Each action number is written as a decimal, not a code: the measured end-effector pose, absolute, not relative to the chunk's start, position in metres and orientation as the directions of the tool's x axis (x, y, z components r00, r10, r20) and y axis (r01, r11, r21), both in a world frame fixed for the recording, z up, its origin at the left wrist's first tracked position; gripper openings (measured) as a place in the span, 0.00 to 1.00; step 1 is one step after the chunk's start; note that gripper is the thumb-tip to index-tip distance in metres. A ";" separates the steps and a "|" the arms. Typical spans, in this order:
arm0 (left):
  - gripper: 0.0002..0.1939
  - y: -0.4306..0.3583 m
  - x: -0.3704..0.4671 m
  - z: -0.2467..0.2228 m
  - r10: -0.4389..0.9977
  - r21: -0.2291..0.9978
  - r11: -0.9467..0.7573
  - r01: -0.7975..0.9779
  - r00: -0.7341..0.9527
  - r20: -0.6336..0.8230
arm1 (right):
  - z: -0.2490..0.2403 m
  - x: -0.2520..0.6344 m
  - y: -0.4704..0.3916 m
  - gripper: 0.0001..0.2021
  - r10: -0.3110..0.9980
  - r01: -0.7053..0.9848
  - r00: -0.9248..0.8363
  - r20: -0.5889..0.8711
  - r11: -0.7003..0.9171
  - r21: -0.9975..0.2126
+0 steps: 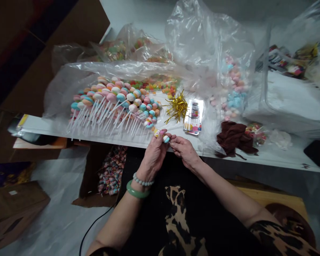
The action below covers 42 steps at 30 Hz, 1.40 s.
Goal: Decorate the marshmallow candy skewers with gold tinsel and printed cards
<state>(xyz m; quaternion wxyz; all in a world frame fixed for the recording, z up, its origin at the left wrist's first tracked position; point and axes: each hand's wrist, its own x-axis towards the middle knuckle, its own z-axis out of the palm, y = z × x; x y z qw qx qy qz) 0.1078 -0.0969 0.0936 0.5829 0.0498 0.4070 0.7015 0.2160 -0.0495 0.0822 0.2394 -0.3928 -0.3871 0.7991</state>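
Over the white table's (pixel 282 158) front edge, the left hand (pixel 154 153) pinches a candy bundle (pixel 166 139); the right hand's (pixel 186 152) fingertips press together at its end. White-sticked lollipops (pixel 112 96) lie leftward, above an open carton (pixel 89 174).

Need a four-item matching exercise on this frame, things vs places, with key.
Things
1. gold twist ties
2. brown cloth
3. green bangle
4. blue-and-white candy

Places
A. between the left hand and right hand
B. on the table, right of the printed packaging
C. left of the printed packaging
D. worn next to the bead bracelet

Pairs: 1-C, 2-B, 3-D, 4-A
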 end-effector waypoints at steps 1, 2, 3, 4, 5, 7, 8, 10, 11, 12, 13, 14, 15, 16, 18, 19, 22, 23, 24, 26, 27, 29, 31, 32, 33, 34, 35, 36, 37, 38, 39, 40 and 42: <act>0.13 -0.097 0.105 0.095 0.859 0.631 0.039 -0.775 -0.296 -0.417 | 0.080 0.218 -0.049 0.08 0.710 -0.063 -0.560 -0.428 -0.552 -0.832; 0.14 -0.098 0.101 0.096 0.853 0.639 0.061 -0.767 -0.292 -0.432 | 0.078 0.220 -0.049 0.08 0.736 -0.037 -0.540 -0.407 -0.504 -0.863; 0.14 -0.098 0.096 0.096 0.840 0.652 0.076 -0.754 -0.305 -0.450 | 0.076 0.223 -0.048 0.07 0.763 0.000 -0.524 -0.379 -0.445 -0.896; 0.15 -0.098 0.091 0.097 0.822 0.667 0.084 -0.741 -0.327 -0.467 | 0.074 0.226 -0.046 0.07 0.785 0.044 -0.514 -0.345 -0.377 -0.925; 0.16 -0.097 0.087 0.096 0.803 0.677 0.086 -0.731 -0.351 -0.481 | 0.073 0.229 -0.045 0.06 0.803 0.092 -0.512 -0.305 -0.302 -0.949; 0.17 -0.095 0.081 0.095 0.770 0.685 0.073 -0.725 -0.395 -0.501 | 0.074 0.232 -0.045 0.06 0.818 0.183 -0.529 -0.225 -0.149 -0.972; 0.17 -0.094 0.081 0.094 0.761 0.690 0.050 -0.722 -0.420 -0.494 | 0.076 0.233 -0.045 0.06 0.817 0.219 -0.544 -0.192 -0.082 -0.972; 0.16 -0.093 0.084 0.093 0.760 0.716 -0.012 -0.698 -0.472 -0.446 | 0.079 0.232 -0.047 0.06 0.822 0.269 -0.554 -0.134 0.025 -0.963; 0.16 -0.092 0.088 0.093 0.768 0.735 -0.038 -0.677 -0.491 -0.412 | 0.081 0.230 -0.049 0.06 0.831 0.282 -0.546 -0.108 0.061 -0.958; 0.16 -0.092 0.093 0.093 0.779 0.753 -0.059 -0.655 -0.502 -0.376 | 0.082 0.228 -0.051 0.06 0.842 0.284 -0.533 -0.084 0.085 -0.955; 0.16 -0.092 0.098 0.093 0.790 0.766 -0.075 -0.639 -0.506 -0.345 | 0.082 0.226 -0.053 0.06 0.853 0.278 -0.518 -0.063 0.098 -0.956; 0.16 -0.093 0.102 0.092 0.797 0.774 -0.088 -0.627 -0.510 -0.323 | 0.081 0.224 -0.055 0.06 0.860 0.264 -0.507 -0.053 0.097 -0.960; 0.16 -0.093 0.106 0.092 0.800 0.777 -0.100 -0.621 -0.515 -0.308 | 0.080 0.222 -0.056 0.05 0.863 0.242 -0.502 -0.059 0.075 -0.967; 0.16 -0.094 0.108 0.092 0.802 0.777 -0.105 -0.621 -0.515 -0.303 | 0.079 0.220 -0.056 0.05 0.862 0.212 -0.500 -0.080 0.032 -0.977; 0.15 -0.096 0.110 0.093 0.810 0.769 -0.060 -0.636 -0.481 -0.334 | 0.078 0.220 -0.055 0.05 0.854 0.135 -0.496 -0.154 -0.100 -0.986; 0.14 -0.098 0.109 0.094 0.814 0.762 -0.020 -0.647 -0.453 -0.364 | 0.078 0.220 -0.054 0.05 0.843 0.094 -0.502 -0.195 -0.172 -0.981; 0.15 -0.099 0.101 0.100 0.813 0.729 0.038 -0.684 -0.403 -0.420 | 0.082 0.224 -0.052 0.06 0.775 0.002 -0.565 -0.284 -0.343 -0.939; 0.17 -0.099 0.097 0.104 0.814 0.722 0.015 -0.692 -0.411 -0.411 | 0.085 0.225 -0.052 0.06 0.745 -0.011 -0.591 -0.308 -0.389 -0.921; 0.19 -0.098 0.094 0.108 0.816 0.717 -0.023 -0.696 -0.427 -0.388 | 0.088 0.226 -0.052 0.07 0.717 -0.020 -0.613 -0.332 -0.434 -0.901; 0.21 -0.097 0.092 0.118 0.821 0.711 -0.102 -0.696 -0.462 -0.335 | 0.094 0.227 -0.053 0.08 0.666 -0.043 -0.640 -0.383 -0.529 -0.848; 0.20 -0.096 0.093 0.123 0.823 0.709 -0.130 -0.693 -0.474 -0.312 | 0.097 0.227 -0.053 0.09 0.639 -0.059 -0.654 -0.405 -0.577 -0.814; 0.19 -0.096 0.102 0.132 0.832 0.706 -0.156 -0.691 -0.477 -0.283 | 0.102 0.227 -0.055 0.10 0.583 -0.098 -0.693 -0.425 -0.659 -0.746; 0.18 -0.098 0.114 0.138 0.842 0.718 -0.151 -0.680 -0.468 -0.266 | 0.108 0.227 -0.058 0.11 0.549 -0.140 -0.728 -0.412 -0.706 -0.694; 0.19 -0.101 0.121 0.140 0.845 0.729 -0.143 -0.670 -0.466 -0.263 | 0.111 0.227 -0.060 0.11 0.543 -0.160 -0.739 -0.400 -0.718 -0.678; 0.19 -0.103 0.127 0.141 0.845 0.740 -0.133 -0.659 -0.466 -0.263 | 0.114 0.228 -0.063 0.12 0.544 -0.177 -0.743 -0.390 -0.721 -0.670; 0.20 -0.106 0.132 0.143 0.845 0.751 -0.121 -0.649 -0.465 -0.265 | 0.116 0.229 -0.065 0.12 0.556 -0.189 -0.739 -0.381 -0.714 -0.674; 0.20 -0.109 0.135 0.145 0.848 0.760 -0.106 -0.641 -0.458 -0.267 | 0.118 0.231 -0.068 0.12 0.580 -0.199 -0.725 -0.373 -0.694 -0.692; 0.19 -0.113 0.136 0.147 0.855 0.767 -0.083 -0.636 -0.441 -0.273 | 0.119 0.233 -0.070 0.11 0.617 -0.208 -0.701 -0.358 -0.656 -0.725; 0.18 -0.116 0.136 0.149 0.864 0.773 -0.050 -0.633 -0.415 -0.284 | 0.120 0.236 -0.071 0.10 0.666 -0.215 -0.669 -0.330 -0.599 -0.771; 0.17 -0.120 0.135 0.152 0.871 0.776 -0.018 -0.630 -0.391 -0.298 | 0.121 0.238 -0.073 0.09 0.716 -0.217 -0.636 -0.289 -0.525 -0.823; 0.16 -0.123 0.132 0.154 0.871 0.777 0.005 -0.629 -0.379 -0.312 | 0.121 0.240 -0.074 0.08 0.759 -0.209 -0.606 -0.239 -0.442 -0.872; 0.15 -0.125 0.129 0.157 0.864 0.777 0.013 -0.630 -0.384 -0.326 | 0.121 0.242 -0.075 0.08 0.786 -0.191 -0.587 -0.191 -0.364 -0.912; 0.16 -0.128 0.121 0.162 0.835 0.779 -0.018 -0.627 -0.439 -0.333 | 0.123 0.244 -0.078 0.07 0.793 -0.136 -0.594 -0.134 -0.263 -0.955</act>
